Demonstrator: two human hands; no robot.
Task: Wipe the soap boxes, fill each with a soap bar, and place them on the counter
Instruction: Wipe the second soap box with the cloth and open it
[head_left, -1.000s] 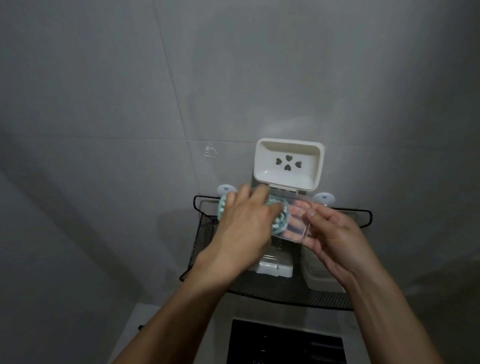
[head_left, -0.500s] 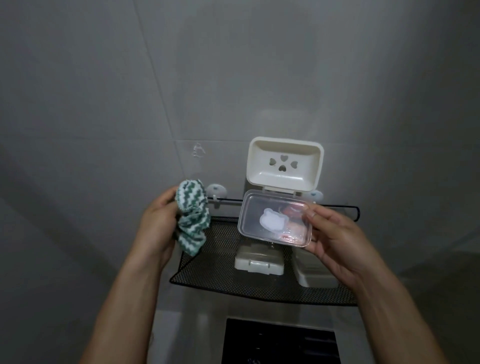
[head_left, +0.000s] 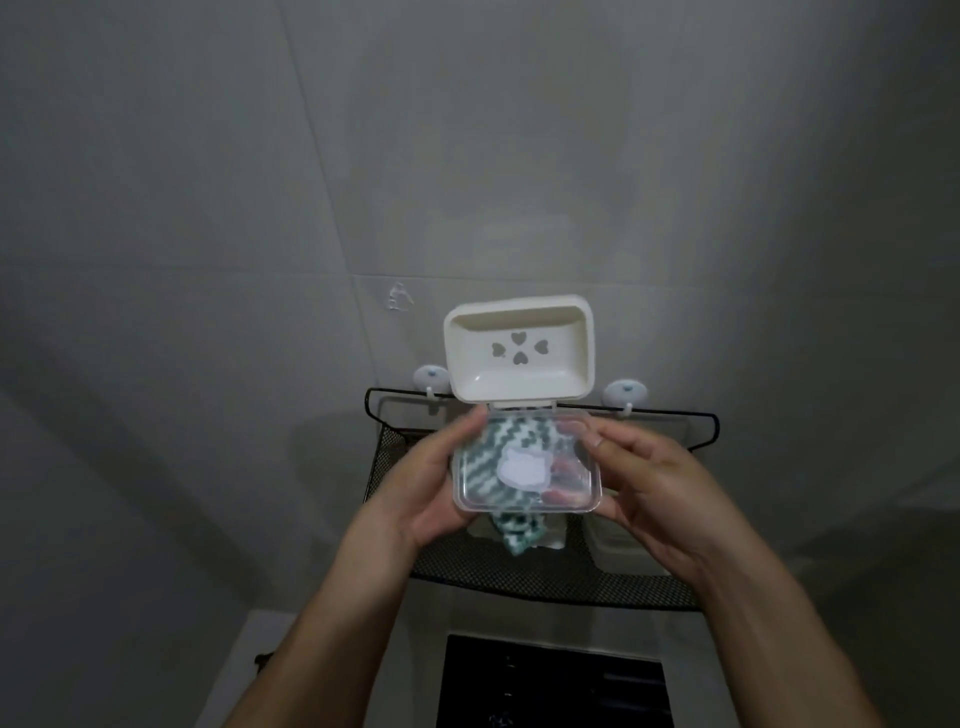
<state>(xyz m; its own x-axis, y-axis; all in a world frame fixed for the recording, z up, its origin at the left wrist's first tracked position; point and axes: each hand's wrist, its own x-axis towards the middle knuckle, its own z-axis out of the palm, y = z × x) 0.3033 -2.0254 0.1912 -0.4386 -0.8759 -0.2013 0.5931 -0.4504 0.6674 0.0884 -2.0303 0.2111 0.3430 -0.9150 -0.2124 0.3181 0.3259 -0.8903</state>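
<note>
Above the black mesh shelf (head_left: 545, 582), in front of the grey tiled wall, the clear soap box (head_left: 527, 465) is up in both hands and we're in the wiping stage. The left hand (head_left: 421, 491) has its fingers curled round the box's left edge, pressing the green-and-white striped cloth (head_left: 514, 530) against its underside; the cloth shows through the plastic and hangs out below. The right hand (head_left: 657, 496) pinches the right edge, fingers curled on it. A white cat-shaped label sits mid-box.

No soap bar inside that I can make out, so filling looks still to come, and so does the counter. Behind stands a cream soap box (head_left: 519, 353), open and empty, hearts cut in its base. On the shelf beneath the hands are pale boxes, mostly hidden. Nothing blocks the wipe.
</note>
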